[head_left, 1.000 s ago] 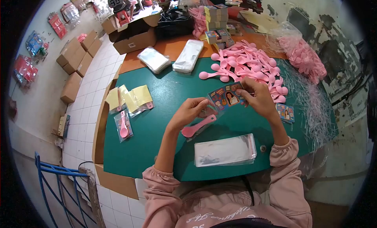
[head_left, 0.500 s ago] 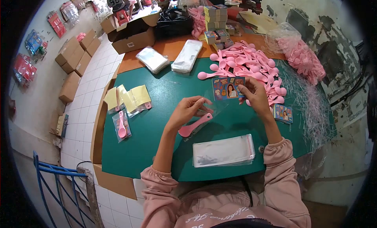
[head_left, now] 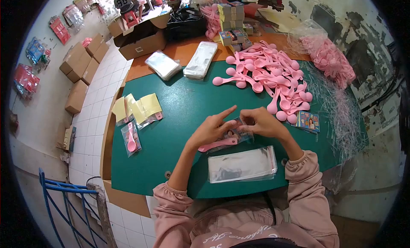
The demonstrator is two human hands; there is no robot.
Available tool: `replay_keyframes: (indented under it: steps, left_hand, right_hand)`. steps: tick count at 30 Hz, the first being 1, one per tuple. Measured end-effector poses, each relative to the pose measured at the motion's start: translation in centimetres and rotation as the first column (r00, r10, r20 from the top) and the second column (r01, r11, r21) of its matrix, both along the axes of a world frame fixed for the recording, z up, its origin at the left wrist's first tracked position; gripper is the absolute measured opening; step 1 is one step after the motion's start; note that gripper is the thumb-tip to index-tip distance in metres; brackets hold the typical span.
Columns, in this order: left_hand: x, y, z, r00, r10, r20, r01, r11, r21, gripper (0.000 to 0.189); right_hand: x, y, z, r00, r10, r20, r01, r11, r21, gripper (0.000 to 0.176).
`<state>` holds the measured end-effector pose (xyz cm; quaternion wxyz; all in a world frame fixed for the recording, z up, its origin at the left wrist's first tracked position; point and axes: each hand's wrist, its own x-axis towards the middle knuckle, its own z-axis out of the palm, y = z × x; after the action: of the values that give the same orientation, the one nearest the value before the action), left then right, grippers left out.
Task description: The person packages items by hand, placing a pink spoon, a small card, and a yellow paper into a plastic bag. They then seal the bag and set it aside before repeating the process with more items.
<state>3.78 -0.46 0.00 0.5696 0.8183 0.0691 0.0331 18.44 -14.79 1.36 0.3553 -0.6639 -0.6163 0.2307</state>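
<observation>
A clear plastic bag (head_left: 247,137) with a pink measuring spoon (head_left: 222,143) along its lower side is between my hands. My left hand (head_left: 213,129) grips the bag from the left, index finger stretched out. Closed at the bag's upper right end, my right hand (head_left: 264,122) has thumb and fingertips pinched on it. A printed card (head_left: 232,133) shows through the plastic, partly covered by my left fingers. Just below lies a stack of clear bags (head_left: 242,164). To the right of my right hand is a small pile of printed cards (head_left: 308,121).
Many pink spoons (head_left: 273,73) are heaped behind my right hand. Filled packets (head_left: 145,109) lie at left, one showing its pink spoon (head_left: 132,141). More bag stacks (head_left: 200,60) and banded card bundles (head_left: 231,18) stand farther back. Loose plastic (head_left: 341,128) hangs over the right edge.
My right hand has brought the printed card down and left to the bag, where it now shows through the plastic. My left hand has shifted slightly right and down with the bag.
</observation>
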Motion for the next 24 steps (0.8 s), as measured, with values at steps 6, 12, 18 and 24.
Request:
replay_keyframes:
  steps: [6,12,18,24]
  left_hand:
    - [-0.4,-0.5,2.0,0.988,0.106,-0.114,-0.079,0.974,0.214,0.057]
    - [-4.3,3.4,0.2,0.998,-0.041,-0.043,0.025,0.948,-0.319,0.063]
    - [-4.5,3.7,0.0,0.995,0.021,-0.103,-0.065,0.890,-0.451,0.059]
    - [-3.3,2.8,-3.4,0.933,0.338,0.125,-0.336,0.941,-0.044,0.056]
  right_hand:
    - [0.1,0.1,-0.8,0.961,-0.041,-0.273,0.014,0.995,-0.101,0.020]
    - [1.1,-0.2,-0.4,0.836,-0.182,-0.518,0.158,0.983,-0.089,0.027]
    - [1.1,-0.6,0.4,0.824,-0.182,-0.536,0.078,0.974,-0.212,0.020]
    - [1.0,0.5,-1.2,0.892,-0.191,-0.410,0.258,0.960,0.113,0.015]
